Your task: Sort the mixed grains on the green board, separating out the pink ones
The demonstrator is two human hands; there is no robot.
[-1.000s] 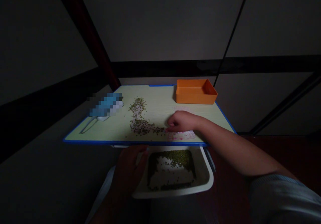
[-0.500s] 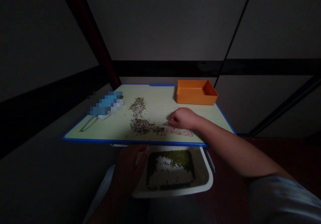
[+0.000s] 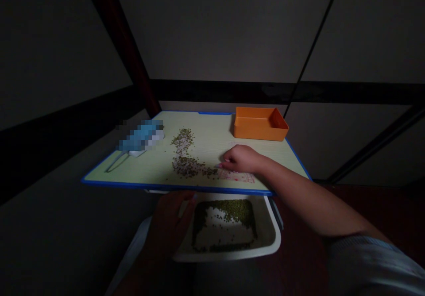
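Green beans (image 3: 187, 167) lie loose on the pale, blue-edged counter (image 3: 212, 130), head view: patch runs from left of centre toward the front, then bends to the right hand (image 3: 242, 159). Right grip: fingers curled in, tips just beside the patch's right end; cannot tell whether a bean is pinched. Red markings (image 3: 237, 177) on counter, next to this hand. Left hand (image 3: 171, 218) in shadow at left side of white basin (image 3: 277, 232), below counter's front edge. Left grip: thumb apart from fingers; hold on rim cannot be made out. Basin holds more beans, thickest at far right. Orange box (image 3: 260, 132): far right corner of counter.
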